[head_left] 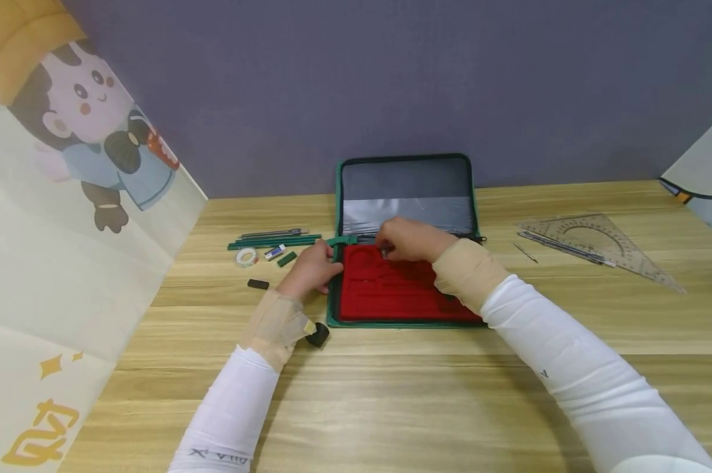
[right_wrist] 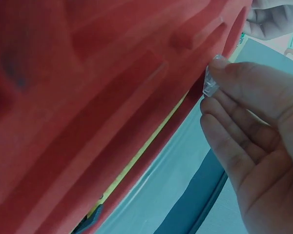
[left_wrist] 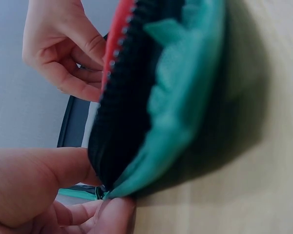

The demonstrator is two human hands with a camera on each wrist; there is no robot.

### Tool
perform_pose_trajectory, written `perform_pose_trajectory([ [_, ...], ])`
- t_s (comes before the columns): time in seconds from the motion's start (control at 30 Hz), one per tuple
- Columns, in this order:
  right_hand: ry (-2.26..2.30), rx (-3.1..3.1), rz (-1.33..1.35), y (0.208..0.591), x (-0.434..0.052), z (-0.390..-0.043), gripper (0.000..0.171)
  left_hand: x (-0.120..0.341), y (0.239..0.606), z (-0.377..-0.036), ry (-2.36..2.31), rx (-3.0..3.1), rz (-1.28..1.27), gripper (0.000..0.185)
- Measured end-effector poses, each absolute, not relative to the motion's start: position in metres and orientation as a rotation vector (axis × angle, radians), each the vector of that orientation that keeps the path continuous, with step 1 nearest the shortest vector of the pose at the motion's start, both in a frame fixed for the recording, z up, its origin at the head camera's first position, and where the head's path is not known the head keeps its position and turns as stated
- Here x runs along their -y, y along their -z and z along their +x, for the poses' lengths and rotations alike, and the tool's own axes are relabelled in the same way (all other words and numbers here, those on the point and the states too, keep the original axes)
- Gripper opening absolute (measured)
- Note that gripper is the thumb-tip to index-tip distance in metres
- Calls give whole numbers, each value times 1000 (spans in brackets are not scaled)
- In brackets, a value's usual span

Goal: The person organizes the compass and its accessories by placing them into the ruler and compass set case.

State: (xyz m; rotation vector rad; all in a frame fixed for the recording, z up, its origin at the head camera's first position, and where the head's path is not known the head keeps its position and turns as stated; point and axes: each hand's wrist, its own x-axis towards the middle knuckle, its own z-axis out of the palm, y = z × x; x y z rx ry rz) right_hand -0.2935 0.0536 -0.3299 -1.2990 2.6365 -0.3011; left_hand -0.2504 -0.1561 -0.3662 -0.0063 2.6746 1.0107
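Observation:
A green zip case (head_left: 330,314) lies unfolded on the table, its dark lid with a clear pocket (head_left: 404,179) tipped up at the back. A red moulded insert (head_left: 385,303) with shaped hollows fills its lower half. My left hand (head_left: 310,268) pinches the case's edge at the left, near the hinge, as the left wrist view shows. Over the insert's back edge, my right hand (head_left: 412,240) pinches a small clear plastic piece (right_wrist: 211,84) between thumb and fingertips; its exact kind is not plain. My right forearm hides part of the insert's right side.
Left of the case are green pencils (head_left: 276,242), a tape roll (head_left: 246,257), an eraser (head_left: 275,252), a green block (head_left: 287,259) and a black block (head_left: 258,284). To the right lie a clear set square (head_left: 640,263), a compass (head_left: 563,247) and a thin metal piece (head_left: 525,252).

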Motion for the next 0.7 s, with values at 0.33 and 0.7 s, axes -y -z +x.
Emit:
perform_pose_trajectory([
  [0.33, 345, -2627, -1275, 330, -58, -297, 12, 155, 366, -252, -1019, -2670, 9, 29],
  [0.7, 372, -2637, -1264, 333, -57, -295, 15, 156, 366, -251, -1017, -2669, -4, 29],
])
